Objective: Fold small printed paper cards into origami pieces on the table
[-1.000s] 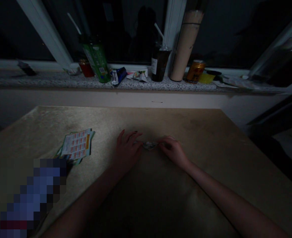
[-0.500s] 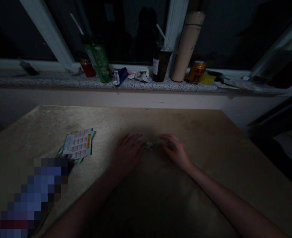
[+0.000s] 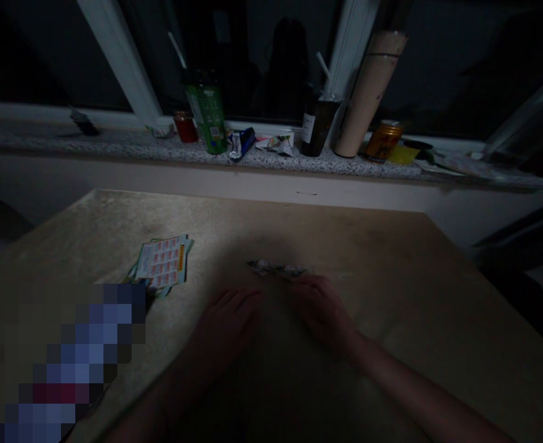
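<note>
A small folded strip of printed paper [image 3: 278, 269] lies flat near the middle of the tan table [image 3: 391, 283]. My left hand [image 3: 225, 320] rests palm down just short of it, fingers stretched out, touching nothing but the table. My right hand [image 3: 320, 307] sits close beside the left one, its fingertips at the strip's right end; the dim light hides whether they press on it. A small stack of printed cards [image 3: 163, 264] lies to the left of my hands.
A stone window sill [image 3: 114, 144] runs behind the table with a green bottle [image 3: 207, 111], a red cup [image 3: 186, 126], a dark bottle with a straw [image 3: 315, 123], a tall beige tube [image 3: 368, 92], a gold can [image 3: 383, 140] and wrappers. A blurred patch covers the lower left.
Both hands have drawn back toward me off the paper strip, which now lies stretched out flat on the table. The view has shifted slightly, so everything sits further right.
</note>
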### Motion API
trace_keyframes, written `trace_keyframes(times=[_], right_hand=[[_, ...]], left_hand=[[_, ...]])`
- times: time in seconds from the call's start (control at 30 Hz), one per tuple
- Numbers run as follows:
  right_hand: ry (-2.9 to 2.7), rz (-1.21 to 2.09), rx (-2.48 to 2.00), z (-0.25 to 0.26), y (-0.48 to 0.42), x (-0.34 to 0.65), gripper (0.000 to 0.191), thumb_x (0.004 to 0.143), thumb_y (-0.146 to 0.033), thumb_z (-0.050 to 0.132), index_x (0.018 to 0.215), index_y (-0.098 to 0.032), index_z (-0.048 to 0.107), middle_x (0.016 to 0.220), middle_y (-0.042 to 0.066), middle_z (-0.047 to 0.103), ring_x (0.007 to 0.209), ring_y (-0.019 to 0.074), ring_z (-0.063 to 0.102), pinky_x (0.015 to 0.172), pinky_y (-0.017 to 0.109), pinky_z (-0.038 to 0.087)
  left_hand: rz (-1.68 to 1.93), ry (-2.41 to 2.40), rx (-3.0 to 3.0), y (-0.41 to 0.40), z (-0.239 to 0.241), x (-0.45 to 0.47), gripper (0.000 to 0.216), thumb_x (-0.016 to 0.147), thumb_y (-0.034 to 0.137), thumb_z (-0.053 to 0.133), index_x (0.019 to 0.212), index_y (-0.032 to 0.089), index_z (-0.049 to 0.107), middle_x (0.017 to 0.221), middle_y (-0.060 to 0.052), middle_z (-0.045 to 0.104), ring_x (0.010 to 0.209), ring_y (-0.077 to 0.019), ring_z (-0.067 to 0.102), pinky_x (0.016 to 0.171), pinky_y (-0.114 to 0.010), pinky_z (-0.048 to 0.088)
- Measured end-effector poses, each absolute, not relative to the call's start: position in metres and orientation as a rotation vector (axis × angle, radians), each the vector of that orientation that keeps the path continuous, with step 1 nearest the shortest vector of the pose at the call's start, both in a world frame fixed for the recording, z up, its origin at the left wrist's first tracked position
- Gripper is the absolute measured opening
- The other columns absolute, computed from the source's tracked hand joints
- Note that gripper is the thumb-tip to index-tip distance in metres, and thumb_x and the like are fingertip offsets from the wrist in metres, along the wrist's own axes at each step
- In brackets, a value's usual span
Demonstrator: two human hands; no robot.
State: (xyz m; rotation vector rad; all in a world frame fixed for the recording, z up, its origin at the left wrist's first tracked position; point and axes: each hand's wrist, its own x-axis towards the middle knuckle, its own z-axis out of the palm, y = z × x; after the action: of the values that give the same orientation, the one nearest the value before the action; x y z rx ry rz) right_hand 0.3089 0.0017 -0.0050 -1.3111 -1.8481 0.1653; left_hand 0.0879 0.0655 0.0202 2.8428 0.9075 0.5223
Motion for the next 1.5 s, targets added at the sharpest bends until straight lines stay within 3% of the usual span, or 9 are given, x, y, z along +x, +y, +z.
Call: trace_keyframes(times=[0.13,0.27,0.43,0.7,1.07,1.3,1.5], right_hand=[[-2.048,0.187,-1.277,-0.008,0.001,0.293,0.031,0.089,-0.017,0.049,0.119,-0.023,0.053,0.118,0.009,0.06,0.111,0.023,0.052,0.094,0.043,0.043],[-2.283,0.292,-1.262,-0.009,0.006,0.278,0.042,0.091,-0.022,0.046,0.132,-0.019,0.042,0.134,0.009,0.051,0.126,0.0229,0.042,0.106,0.046,0.033],[-2.391,0.38,-1.242,-0.005,0.016,0.26,0.051,0.092,-0.028,0.047,0.14,-0.02,0.033,0.141,0.011,0.043,0.132,0.0229,0.034,0.11,0.047,0.029],[-2.389,0.426,-1.182,-0.003,0.039,0.233,0.044,0.092,-0.023,0.046,0.135,-0.016,0.041,0.138,0.012,0.046,0.129,0.0225,0.039,0.108,0.044,0.033],[-2.313,0.488,-1.096,-0.008,0.075,0.2,0.033,0.091,-0.02,0.046,0.123,-0.018,0.053,0.126,0.011,0.057,0.118,0.0222,0.051,0.099,0.042,0.042],[-2.35,0.466,-1.011,-0.014,0.102,0.174,0.029,0.09,-0.016,0.046,0.117,-0.017,0.056,0.121,0.012,0.059,0.115,0.0209,0.052,0.097,0.04,0.043],[-2.376,0.301,-0.986,-0.012,0.121,0.159,0.018,0.087,-0.016,0.053,0.102,-0.016,0.062,0.105,0.011,0.065,0.097,0.0224,0.059,0.087,0.04,0.048]], left_hand=[[0.487,0.956,2.853,0.06,0.014,0.069,0.03,0.088,0.016,0.046,0.116,0.017,0.059,0.115,-0.007,0.064,0.106,-0.0234,0.057,0.095,-0.041,0.042],[0.469,1.029,2.844,0.054,0.006,0.054,0.035,0.088,0.016,0.045,0.121,0.018,0.056,0.123,-0.007,0.06,0.112,-0.024,0.054,0.098,-0.042,0.042],[0.42,1.12,2.79,0.05,0.0,0.039,0.036,0.089,0.018,0.045,0.123,0.017,0.055,0.126,-0.008,0.058,0.116,-0.0233,0.052,0.098,-0.041,0.044],[0.476,1.301,2.663,0.052,-0.005,0.028,0.044,0.088,0.02,0.046,0.132,0.015,0.045,0.136,-0.012,0.049,0.123,-0.0258,0.046,0.099,-0.043,0.043],[0.603,1.53,2.44,0.054,0.011,0.015,0.028,0.091,0.024,0.044,0.115,0.016,0.056,0.111,-0.012,0.065,0.097,-0.0241,0.063,0.085,-0.039,0.051],[0.52,1.602,2.313,0.053,0.012,0.01,0.04,0.09,0.025,0.045,0.127,0.01,0.046,0.13,-0.017,0.052,0.119,-0.0274,0.049,0.097,-0.044,0.042],[0.507,1.635,2.229,0.051,0.018,0.007,0.049,0.091,0.029,0.044,0.134,0.008,0.038,0.134,-0.017,0.048,0.123,-0.0276,0.046,0.099,-0.045,0.041]])
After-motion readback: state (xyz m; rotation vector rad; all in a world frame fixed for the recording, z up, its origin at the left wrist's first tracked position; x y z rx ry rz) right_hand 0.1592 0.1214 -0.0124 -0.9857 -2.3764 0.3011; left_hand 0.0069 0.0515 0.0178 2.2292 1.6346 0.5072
